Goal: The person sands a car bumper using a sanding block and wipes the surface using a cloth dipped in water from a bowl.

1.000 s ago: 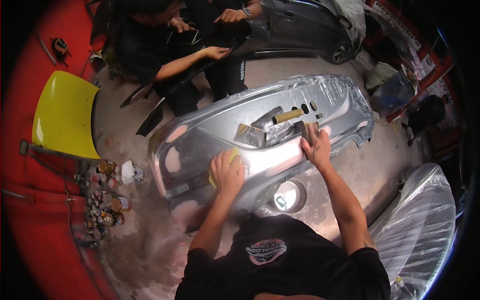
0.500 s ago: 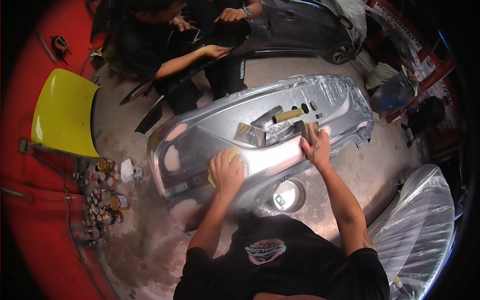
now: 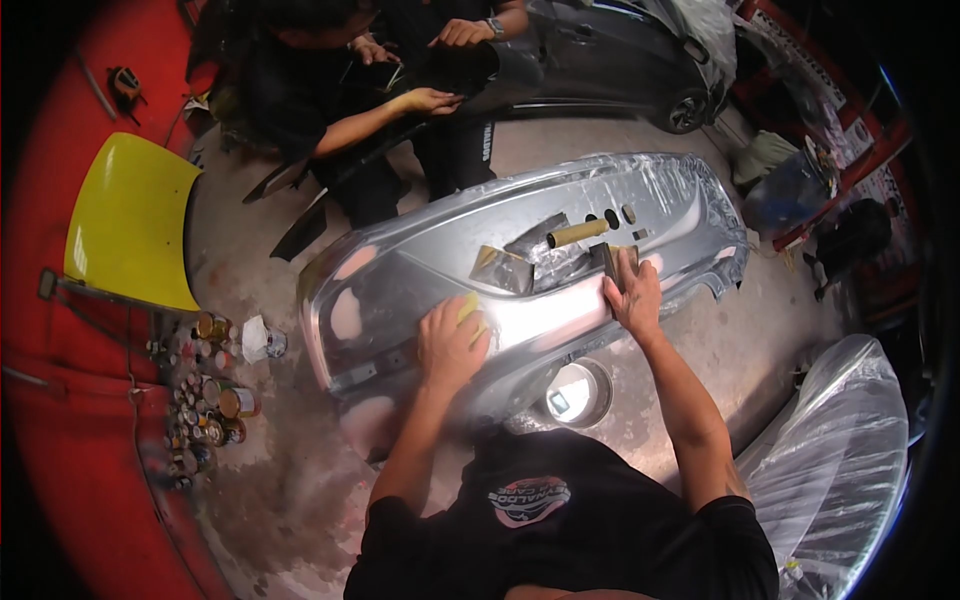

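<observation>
A grey car bumper (image 3: 400, 285) with pinkish patches lies across the middle of the view. My left hand (image 3: 452, 342) presses a yellow pad (image 3: 470, 309) flat on its surface, left of a bright reflection. Further right, my right hand (image 3: 634, 292) holds a dark block (image 3: 606, 260) against the bumper, with fingers over its top. Between and beyond my hands, a tan roll (image 3: 578, 234), a piece of brown sheet (image 3: 502, 269) and crumpled dark wrapping (image 3: 545, 245) rest on the panel.
Two people in dark clothes stand beyond the bumper, one reaching out a hand (image 3: 430, 101). A dark car (image 3: 610, 60) is behind them. Cans (image 3: 238, 402) and a yellow panel (image 3: 135, 225) are at left. A round container (image 3: 578, 394) is below; plastic-covered part (image 3: 835, 450) at right.
My left hand and the yellow pad have shifted very slightly over the bumper, and less of the pad shows at the left of my fingers. My right hand stays in place.
</observation>
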A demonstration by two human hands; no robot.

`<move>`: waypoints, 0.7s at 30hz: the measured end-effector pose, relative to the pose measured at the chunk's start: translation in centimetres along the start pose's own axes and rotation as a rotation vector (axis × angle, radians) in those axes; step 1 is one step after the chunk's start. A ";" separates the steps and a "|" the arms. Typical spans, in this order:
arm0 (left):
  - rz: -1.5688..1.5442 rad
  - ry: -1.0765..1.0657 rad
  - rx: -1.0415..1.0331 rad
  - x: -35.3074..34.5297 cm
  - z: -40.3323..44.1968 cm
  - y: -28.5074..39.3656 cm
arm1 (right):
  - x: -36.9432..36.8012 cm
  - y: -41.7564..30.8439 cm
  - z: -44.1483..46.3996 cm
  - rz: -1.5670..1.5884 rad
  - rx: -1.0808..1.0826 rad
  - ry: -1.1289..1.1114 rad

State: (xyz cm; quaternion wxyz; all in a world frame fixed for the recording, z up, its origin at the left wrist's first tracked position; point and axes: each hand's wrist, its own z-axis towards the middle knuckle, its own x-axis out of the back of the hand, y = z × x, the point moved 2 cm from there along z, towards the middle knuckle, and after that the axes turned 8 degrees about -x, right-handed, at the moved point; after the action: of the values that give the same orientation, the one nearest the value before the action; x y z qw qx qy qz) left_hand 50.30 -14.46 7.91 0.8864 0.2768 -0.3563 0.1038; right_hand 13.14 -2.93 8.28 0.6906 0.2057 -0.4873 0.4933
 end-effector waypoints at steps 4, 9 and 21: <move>-0.041 -0.019 -0.006 0.3 -0.1 -0.5 | 0.0 0.0 0.0 -0.008 -0.001 -0.001; 0.053 0.110 -0.040 -1.3 -0.6 -0.9 | 0.1 -0.1 0.0 -0.008 -0.011 -0.015; 0.071 0.131 -0.032 -1.3 -0.4 -0.7 | -0.1 0.0 0.1 0.018 0.005 0.013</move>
State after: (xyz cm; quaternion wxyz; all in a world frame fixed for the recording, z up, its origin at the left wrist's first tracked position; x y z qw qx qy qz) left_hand 49.84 -14.79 6.43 0.9079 0.2422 -0.3089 0.1473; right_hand 13.08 -3.00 8.23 0.6886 0.2000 -0.4834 0.5021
